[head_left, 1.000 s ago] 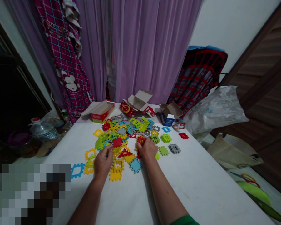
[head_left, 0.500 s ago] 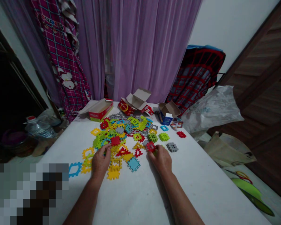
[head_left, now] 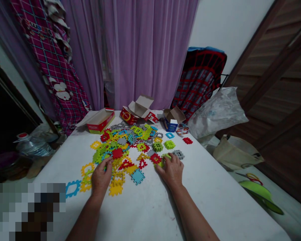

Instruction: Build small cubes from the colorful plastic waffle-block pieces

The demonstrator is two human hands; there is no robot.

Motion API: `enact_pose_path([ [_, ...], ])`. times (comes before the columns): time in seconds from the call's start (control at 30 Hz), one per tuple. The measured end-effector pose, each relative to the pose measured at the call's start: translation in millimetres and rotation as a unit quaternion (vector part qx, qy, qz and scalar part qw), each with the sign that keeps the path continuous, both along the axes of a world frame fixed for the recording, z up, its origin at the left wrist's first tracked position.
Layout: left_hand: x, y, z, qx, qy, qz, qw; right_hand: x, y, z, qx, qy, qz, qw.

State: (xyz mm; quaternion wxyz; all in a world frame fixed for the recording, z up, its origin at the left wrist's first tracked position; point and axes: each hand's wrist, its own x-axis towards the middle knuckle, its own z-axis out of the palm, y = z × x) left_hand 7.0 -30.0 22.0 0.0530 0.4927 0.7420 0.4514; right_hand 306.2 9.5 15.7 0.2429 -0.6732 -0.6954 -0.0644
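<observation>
A white worktop [head_left: 145,214] is backed by pleated purple curtains [head_left: 150,50] and lined along its far edge with opened cardboard boxes [head_left: 99,127]. Across its middle, flat toothed pieces [head_left: 125,139], plastic-looking squares and frames mostly, are heaped in mixed colours. By the left hand [head_left: 101,175], a solid red square [head_left: 117,153] is pinched at the pile's near side. The right hand [head_left: 172,169] is loosely spread over green pieces [head_left: 161,164], beside a red frame [head_left: 155,158]; contact cannot be told.
</observation>
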Motion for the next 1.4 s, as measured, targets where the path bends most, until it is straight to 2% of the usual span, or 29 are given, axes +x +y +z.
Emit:
enact_pose_path([
  [0.13,-0.1,-0.8,0.6,0.0,0.0,-0.005,1.0,-5.0,0.0,3.2,-0.003,-0.005,-0.013,1.0],
  [0.33,0.8,-0.9,2.2,-0.011,-0.01,0.004,1.0,-4.7,4.0,-1.3,-0.002,0.014,0.0,1.0],
  [0.47,1.1,-0.5,2.7,-0.018,-0.014,0.005,1.0,-5.3,5.3,-7.6,0.027,0.03,0.008,0.999],
  [0.57,0.8,-0.3,2.0,-0.012,-0.012,0.008,1.0,0.1,6.9,-12.7,0.077,0.055,0.013,0.995],
  [0.7,-1.4,0.1,-0.3,-0.007,-0.004,0.005,1.0,36.3,19.3,-18.9,0.143,0.108,-0.024,0.984],
  [0.77,-3.2,0.3,-2.2,-0.011,0.001,0.005,1.0,66.9,31.2,-21.5,0.146,0.13,-0.084,0.977],
  [0.87,-5.8,0.4,-4.7,-0.019,0.01,0.009,1.0,114.1,53.3,-23.4,0.121,0.156,-0.189,0.962],
  [0.97,-6.9,-0.2,-4.6,-0.02,0.019,0.015,1.0,146.7,76.6,-21.2,0.077,0.157,-0.229,0.958],
  [1.2,-8.0,-2.0,-2.3,-0.05,0.013,0.033,0.998,169.9,122.7,-10.1,0.01,0.116,-0.223,0.968],
  [1.4,-16.5,-0.5,-10.9,-0.072,0.009,0.034,0.997,175.9,141.6,-9.0,-0.004,0.078,-0.206,0.975],
])
